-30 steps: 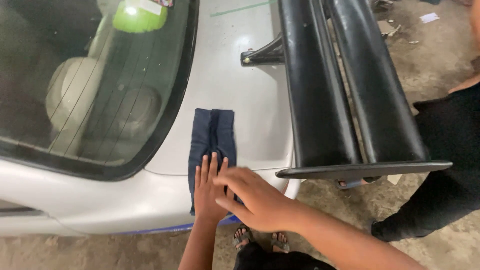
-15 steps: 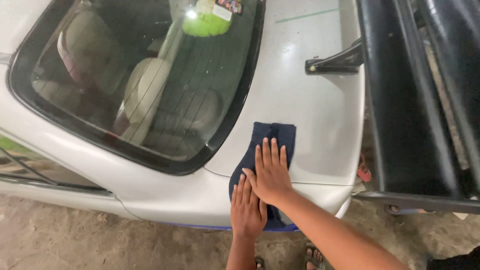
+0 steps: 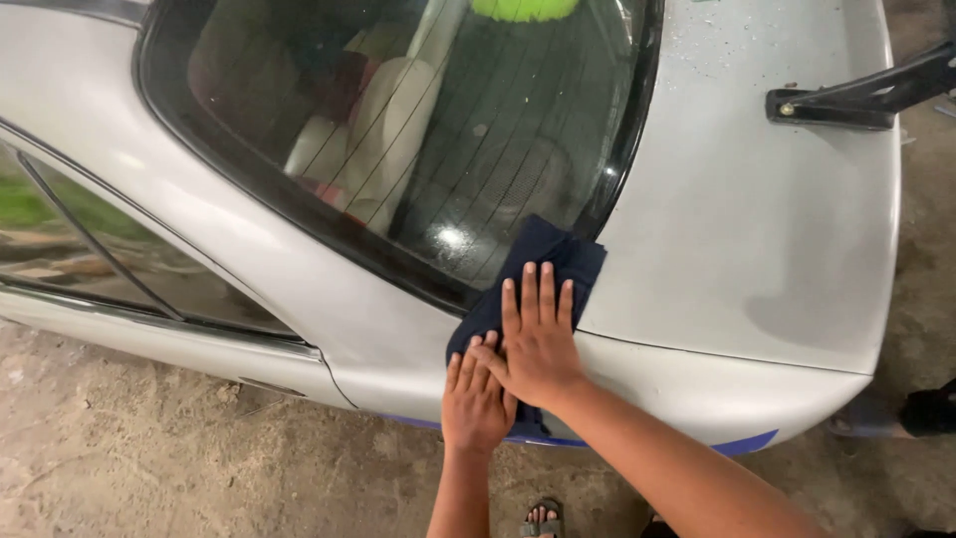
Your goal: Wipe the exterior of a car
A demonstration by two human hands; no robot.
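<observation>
A dark blue cloth (image 3: 543, 261) lies over the rear corner of a silver car (image 3: 737, 239), its upper end on the edge of the rear window (image 3: 438, 149). My right hand (image 3: 536, 339) presses flat on the cloth with fingers spread. My left hand (image 3: 476, 401) lies flat just below it, partly under the right hand, on the cloth's lower part against the car's side.
A black spoiler bracket (image 3: 866, 95) stands on the boot lid at the upper right. A green object (image 3: 523, 8) sits behind the rear glass, with pale seats visible inside. Bare concrete ground (image 3: 149, 458) lies below. My sandalled foot (image 3: 543, 518) shows at the bottom.
Both hands and the cloth have slid left along the car's body, from the boot lid toward the rear window corner. The view has moved closer, and the spoiler has passed mostly out of view.
</observation>
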